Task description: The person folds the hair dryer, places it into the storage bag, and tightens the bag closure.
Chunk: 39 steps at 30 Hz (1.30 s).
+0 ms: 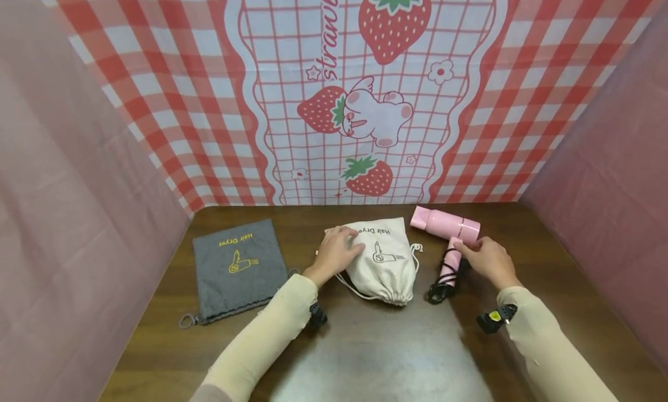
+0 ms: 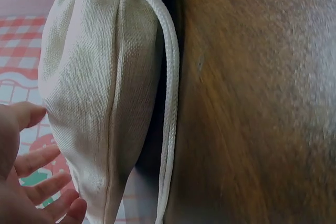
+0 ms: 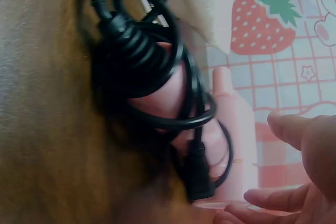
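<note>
A pink hair dryer (image 1: pixel 446 224) lies at the right, its handle pointing toward me and wrapped in a black cord (image 3: pixel 142 59). Beside the joint of handle and barrel is my right hand (image 1: pixel 493 263); its thumb and fingers are spread apart in the right wrist view, and contact is hard to tell. In the middle lies a cream drawstring bag (image 1: pixel 385 274) printed "Hair Dryer", bulging, with its gathered end toward me. My left hand (image 1: pixel 336 251) rests on the bag's left side. The left wrist view shows the fingers (image 2: pixel 39 161) loosely extended along the cloth.
A flat grey drawstring bag (image 1: pixel 237 286) with yellow print lies at the left of the brown wooden table (image 1: pixel 365 355). A strawberry-print cloth (image 1: pixel 334 54) hangs behind, with pink curtains (image 1: pixel 605 158) at both sides. White cords (image 2: pixel 170 77) trail from the cream bag.
</note>
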Motion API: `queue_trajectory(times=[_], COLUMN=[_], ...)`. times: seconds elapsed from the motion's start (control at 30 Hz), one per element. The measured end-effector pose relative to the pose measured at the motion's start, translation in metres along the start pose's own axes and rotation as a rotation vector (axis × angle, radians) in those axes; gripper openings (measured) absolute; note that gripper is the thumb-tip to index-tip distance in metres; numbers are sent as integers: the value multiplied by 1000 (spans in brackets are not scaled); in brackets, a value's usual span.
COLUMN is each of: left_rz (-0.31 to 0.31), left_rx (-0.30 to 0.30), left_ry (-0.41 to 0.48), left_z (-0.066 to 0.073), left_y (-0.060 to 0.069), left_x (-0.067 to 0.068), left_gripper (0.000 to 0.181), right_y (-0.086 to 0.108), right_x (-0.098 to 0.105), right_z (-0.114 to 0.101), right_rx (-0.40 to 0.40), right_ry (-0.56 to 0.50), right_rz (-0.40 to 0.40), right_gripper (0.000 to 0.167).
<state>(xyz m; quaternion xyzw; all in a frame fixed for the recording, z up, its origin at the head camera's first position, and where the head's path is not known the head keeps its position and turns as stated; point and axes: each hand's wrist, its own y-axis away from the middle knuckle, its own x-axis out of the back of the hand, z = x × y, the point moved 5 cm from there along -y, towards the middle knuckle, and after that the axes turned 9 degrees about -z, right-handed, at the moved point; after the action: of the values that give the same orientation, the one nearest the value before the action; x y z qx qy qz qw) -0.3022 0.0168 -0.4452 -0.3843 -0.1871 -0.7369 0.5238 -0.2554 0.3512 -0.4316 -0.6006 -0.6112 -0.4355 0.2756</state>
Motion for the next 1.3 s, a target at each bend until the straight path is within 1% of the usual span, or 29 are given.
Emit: queue_trajectory(times=[0.1, 0.2, 0.23, 0.33, 0.4, 0.47, 0.57, 0.67, 0.73, 0.87, 1.0, 1.13, 1.2, 1.3], left_rz=[-36, -65, -72, -92, -109, -128, -143, -140, -133, -127, -123, -120, -117, -110], left_rx=[-34, -53, -55, -53, -57, -59, -64, -60, -59, -57, -62, -70, -75, -82], left_ry=[-22, -45, -51, -66, -79, -89, -93, -86, -81, -82, -85, -81, -81, -81], left_z=[2, 3, 4, 4, 5, 5, 6, 6, 6, 7, 7, 8, 8, 8], left_y=[-1, -1, -1, 0, -1, -1, -1, -1, -1, 0, 0, -1, -1, -1], left_x=[-3, -6, -7, -8, -8, -9, -10, -11, -11, -11, -11, -10, -10, -10], left_gripper=[43, 48, 49, 52, 55, 57, 59, 59, 59, 58, 56, 56, 55, 54], right_y=[-1, -5, -6, -10, -12, -14, -16, -19, -20, -22, -23, -24, -24, -22], right_x=[-5, -13, -16, -25, -30, -34, -37, -38, -39, -42, -44, -45, -45, -44], right_z=[6, 10, 11, 13, 15, 17, 17, 15, 12, 7, 6, 6, 7, 8], right_rx=[-13, -10, -4, -3, -22, -51, -76, -91, -101, -130, -158, -193, -205, -204], right_ry=[8, 25, 23, -12, -58, -102, -118, -93, -68, -59, -84, -119, -135, -157], right_rz=[-22, -62, -74, -118, -133, -139, -126, -97, -81, -68, -39, -3, 0, -2], right_gripper=[75, 66, 63, 59, 63, 71, 82, 87, 88, 87, 78, 64, 61, 61])
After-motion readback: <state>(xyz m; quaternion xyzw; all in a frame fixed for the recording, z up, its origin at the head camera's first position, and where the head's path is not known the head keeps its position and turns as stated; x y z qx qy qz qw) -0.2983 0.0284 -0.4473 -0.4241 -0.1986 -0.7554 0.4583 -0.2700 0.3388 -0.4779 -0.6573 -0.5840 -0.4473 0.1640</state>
